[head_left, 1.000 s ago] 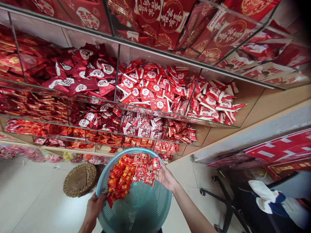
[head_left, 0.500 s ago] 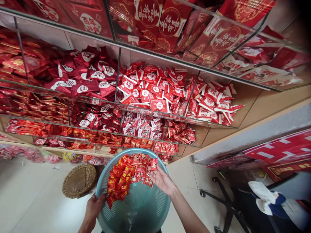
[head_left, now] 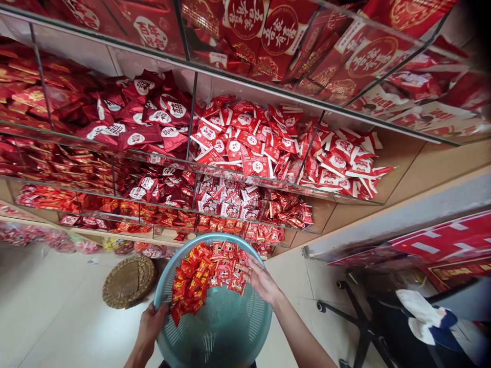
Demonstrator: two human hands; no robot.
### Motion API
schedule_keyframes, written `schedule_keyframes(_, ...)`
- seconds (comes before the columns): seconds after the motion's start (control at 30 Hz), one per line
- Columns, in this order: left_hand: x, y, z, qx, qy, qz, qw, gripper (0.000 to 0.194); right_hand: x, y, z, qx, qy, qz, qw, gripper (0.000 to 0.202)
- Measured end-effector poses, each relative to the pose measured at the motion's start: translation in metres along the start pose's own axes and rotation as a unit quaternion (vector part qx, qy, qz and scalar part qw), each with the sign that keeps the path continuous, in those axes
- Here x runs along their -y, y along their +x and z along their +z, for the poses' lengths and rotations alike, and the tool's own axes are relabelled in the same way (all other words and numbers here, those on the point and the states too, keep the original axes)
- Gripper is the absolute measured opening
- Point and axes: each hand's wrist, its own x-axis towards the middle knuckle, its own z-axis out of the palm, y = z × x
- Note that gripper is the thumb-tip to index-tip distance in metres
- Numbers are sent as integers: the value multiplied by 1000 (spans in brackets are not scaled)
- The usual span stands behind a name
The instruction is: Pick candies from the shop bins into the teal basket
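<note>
A teal plastic basket (head_left: 215, 332) with slotted sides is held in front of me. My left hand (head_left: 152, 323) is closed around its left rim. Inside, orange-red wrapped packets with gold print (head_left: 192, 281) are heaped at the left. Smaller red and pink packets (head_left: 226, 266) lie in rows at the back right. Over the right rim reaches my right hand (head_left: 263, 280), palm turned up and fingers stretched out, their tips against a red packet (head_left: 243, 255) at the edge of the rows. The fingers partly cover that packet.
Tiered shelves with clear dividers (head_left: 192, 122) hold many red packets beyond the basket. A round woven straw stool (head_left: 128, 283) stands on the floor at left. To the right is a wheeled chair base (head_left: 360, 322), with a white and blue cloth item (head_left: 425, 317) above it.
The red packet my right fingertips held up now sits lower against the rows, and the fingers have spread. The view has shifted slightly; my left hand stays on the rim.
</note>
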Motion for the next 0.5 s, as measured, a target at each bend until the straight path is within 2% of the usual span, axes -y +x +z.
schedule_keyframes(0.07, 1, 1, 0, 13, -18, -8, 1000, 32, -3, 3, 0, -23, -138, -94, 986, 35)
schedule_keyframes(0.13, 4, 3, 0, 24, -29, -16, 999, 31, -8, 7, -1, -37, -273, -184, 944, 35)
schedule_keyframes(0.2, 8, 5, 0, 27, -37, -17, 999, 29, -13, 11, -3, -38, -368, -230, 900, 37)
schedule_keyframes(0.33, 16, 10, 1, 31, -49, -15, 998, 28, -24, 22, -9, -42, -474, -234, 848, 45)
schedule_keyframes(0.5, 20, 15, 1, 30, -38, -23, 999, 31, -31, 40, -6, -38, -567, -180, 803, 53)
